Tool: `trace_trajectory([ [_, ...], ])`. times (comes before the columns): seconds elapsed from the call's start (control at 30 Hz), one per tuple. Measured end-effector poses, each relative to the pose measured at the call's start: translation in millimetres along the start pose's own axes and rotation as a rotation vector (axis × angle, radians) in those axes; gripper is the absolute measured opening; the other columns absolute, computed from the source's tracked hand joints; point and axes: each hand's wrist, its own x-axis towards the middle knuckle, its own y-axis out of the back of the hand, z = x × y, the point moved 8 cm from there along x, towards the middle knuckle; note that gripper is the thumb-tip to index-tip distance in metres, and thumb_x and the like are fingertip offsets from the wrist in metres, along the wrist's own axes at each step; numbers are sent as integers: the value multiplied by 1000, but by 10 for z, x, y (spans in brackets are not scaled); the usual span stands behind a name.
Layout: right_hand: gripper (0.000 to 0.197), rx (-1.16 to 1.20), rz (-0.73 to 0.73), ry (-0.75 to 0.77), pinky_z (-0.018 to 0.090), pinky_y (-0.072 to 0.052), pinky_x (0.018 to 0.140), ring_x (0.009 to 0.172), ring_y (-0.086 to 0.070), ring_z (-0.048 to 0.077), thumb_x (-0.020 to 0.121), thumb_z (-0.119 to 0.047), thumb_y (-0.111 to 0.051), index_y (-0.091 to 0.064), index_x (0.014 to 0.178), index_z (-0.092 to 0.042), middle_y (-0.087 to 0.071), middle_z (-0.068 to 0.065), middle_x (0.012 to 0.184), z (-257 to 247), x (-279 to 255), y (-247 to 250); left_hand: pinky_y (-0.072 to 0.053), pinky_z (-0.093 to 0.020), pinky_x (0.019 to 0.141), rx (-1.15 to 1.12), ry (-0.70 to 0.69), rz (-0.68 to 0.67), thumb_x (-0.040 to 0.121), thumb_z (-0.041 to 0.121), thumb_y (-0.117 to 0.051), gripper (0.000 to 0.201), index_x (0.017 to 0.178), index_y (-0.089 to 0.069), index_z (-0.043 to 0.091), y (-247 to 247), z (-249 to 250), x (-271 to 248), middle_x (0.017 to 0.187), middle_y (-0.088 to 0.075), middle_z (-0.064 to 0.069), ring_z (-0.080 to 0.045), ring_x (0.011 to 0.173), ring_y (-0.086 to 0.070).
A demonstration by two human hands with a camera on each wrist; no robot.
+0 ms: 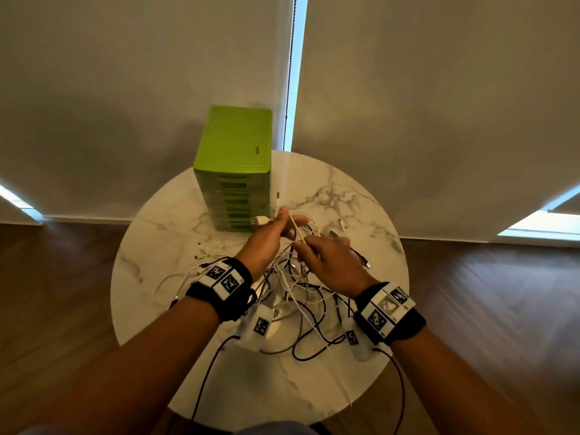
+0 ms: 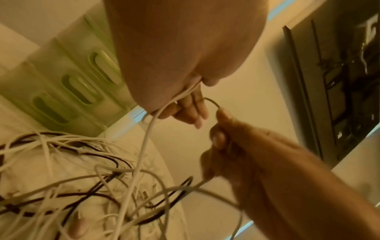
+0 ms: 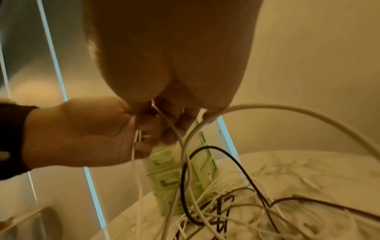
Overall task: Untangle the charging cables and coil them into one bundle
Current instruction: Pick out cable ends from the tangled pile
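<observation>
**Thin white cable lifted out of the pile, rest of the tangle on the table**

A thin white charging cable is being held up above the centre of the frame. The left hand has its fingers curled around it near the flat metal USB plug, which sticks out toward the green plastic drawer unit. The right hand is pinching the same strand a bit lower down, just beside the left.

The tangled heap of white and dark cables is spread over the lower middle of the round white marble table, with one dark lead draped off the near edge at the bottom of the frame.

Handling-wise, these look light, floppy and smooth, so not much grip force should be needed, but loops will probably snag on each other when pulled. The plug end seems the best place to hold, with the cord fed through the other hand's fingers rather than yanked.

Room: open tabletop is seen to the right of the frame and at the left. The drawer unit sits close behind the hands at upper centre, so pulling that way is likely cramped. Loose ends near the rim could slide off.
</observation>
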Motion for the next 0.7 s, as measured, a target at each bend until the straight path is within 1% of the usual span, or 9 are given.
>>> trace_trajectory([
  [0.03,38,98,-65,-13,38,-45,77,70,-59,9,106,-42,-42,-60,82,-19,-64,-8,73,27,-33,-71,-36,-32,76,-53,-32,-6,106,53,-23,61,106,-74,21,-23,67,7,110,-74,8,3,83,-63],
  [0.1,43,203,-164,-62,33,-47,69,66,-59,12,106,-42,-43,-60,83,-10,-65,2,74,118,-88,-192,-33,-33,67,-137,-89,6,108,47,-23,54,87,-63,18,-49,198,7,107,-76,6,-5,88,-66],
  [0.2,44,305,-236,-105,21,-43,63,62,-52,7,106,-40,-45,-60,84,-5,-59,1,70,350,-128,-352,-30,-28,56,-317,-154,5,109,41,-27,44,76,-46,18,-32,359,-7,70,-66,5,-13,63,-61],
  [0.3,41,293,-270,-91,17,-42,67,64,-54,5,106,-40,-45,-61,87,-7,-60,-2,71,568,-158,-435,-26,-25,53,-424,-211,37,108,43,-27,44,73,-41,20,146,544,-12,56,-39,8,-9,50,-34],
  [0.43,28,236,-223,-21,19,-46,76,80,-59,6,107,-35,-44,-61,96,-16,-65,0,88,649,-84,-355,-22,-27,52,-427,-296,120,109,39,-28,44,71,-40,21,502,734,-6,51,-30,10,-10,49,-24],
  [0.5,32,187,-205,5,30,-48,80,81,-58,12,108,-35,-38,-58,92,-15,-63,0,86,686,3,-307,-21,-29,54,-442,-323,153,110,38,-29,45,69,-39,21,620,790,-22,50,-29,10,-11,50,-22],
  [0.57,41,53,-200,-44,44,-49,83,81,-59,16,107,-46,-30,-58,91,-20,-65,-1,86,810,81,-286,-21,-29,55,-424,-326,151,110,38,-28,45,70,-39,21,641,851,-82,50,-30,9,-10,49,-22],
  [0.63,47,-141,-183,-125,51,-45,92,83,-61,13,104,-54,-24,-58,90,-26,-69,-6,85,899,145,-233,-25,-28,56,-162,-287,143,109,44,-25,47,73,-42,19,556,875,-180,53,-33,9,-8,50,-28],
  [0.7,44,-190,-84,-157,52,-37,100,88,-64,9,106,-49,-28,-60,86,-27,-71,-10,81,871,225,-118,-32,-26,59,181,-274,127,107,48,-24,47,81,-47,16,450,800,-239,62,-41,6,-6,54,-37],
])
